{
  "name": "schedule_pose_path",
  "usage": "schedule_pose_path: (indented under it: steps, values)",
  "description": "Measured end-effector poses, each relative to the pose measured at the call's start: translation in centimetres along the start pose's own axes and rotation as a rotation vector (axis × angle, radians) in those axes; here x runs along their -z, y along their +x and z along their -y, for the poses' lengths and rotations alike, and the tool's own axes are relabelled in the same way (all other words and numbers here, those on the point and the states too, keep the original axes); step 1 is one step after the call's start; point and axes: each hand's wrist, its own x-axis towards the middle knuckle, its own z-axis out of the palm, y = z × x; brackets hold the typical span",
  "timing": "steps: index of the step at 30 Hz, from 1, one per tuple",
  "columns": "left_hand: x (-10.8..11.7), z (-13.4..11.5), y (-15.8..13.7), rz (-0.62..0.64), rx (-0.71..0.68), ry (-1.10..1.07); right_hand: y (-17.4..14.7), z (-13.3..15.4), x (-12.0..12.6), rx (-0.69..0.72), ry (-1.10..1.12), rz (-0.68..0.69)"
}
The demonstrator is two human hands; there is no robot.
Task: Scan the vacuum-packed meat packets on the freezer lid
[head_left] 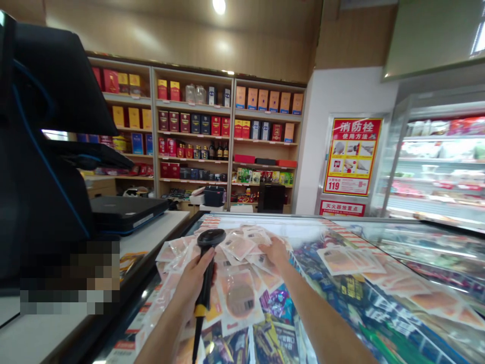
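We curl the fingers of our left hand (194,277) around one barcode scanner (206,289), while our right hand (276,251) touches the left of two packet spreads (239,299) on the glass counter (301,226), though whether its fingers pinch we cannot tell.

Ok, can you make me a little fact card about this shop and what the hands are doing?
Left hand: grips a black barcode scanner
Right hand: at the pile of clear packets; exact grip unclear
Under the pile: glass-topped display case
Left side: black checkout monitor
Back: shelves of boxes and bottles
Wall: fire hydrant instruction poster
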Motion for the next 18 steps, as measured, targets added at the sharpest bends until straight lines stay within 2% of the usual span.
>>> schedule_pose_path:
  steps: [3, 7, 10, 13, 18]
  values:
    - [-0.2, -0.1, -0.4, 0.02, -0.009, -0.009, 0.0, 0.4, 0.1, -0.02, 0.099, 0.049]
    - [-1.2, 0.2, -1.2, 0.148, 0.044, -0.057, -0.2, -0.6, 2.0, -0.013, 0.242, 0.136]
    - [-2.0, 0.6, -2.0, 0.25, 0.088, -0.077, -0.9, -2.6, 4.2, -0.063, 0.431, 0.14]
    - [-2.6, 0.8, -3.0, 0.344, 0.132, -0.082, -1.7, -5.2, 5.7, -0.138, 0.599, 0.09]
    - [-3.1, 0.5, -4.3, 0.435, 0.16, -0.109, -2.3, -8.4, 6.2, -0.207, 0.783, 0.062]
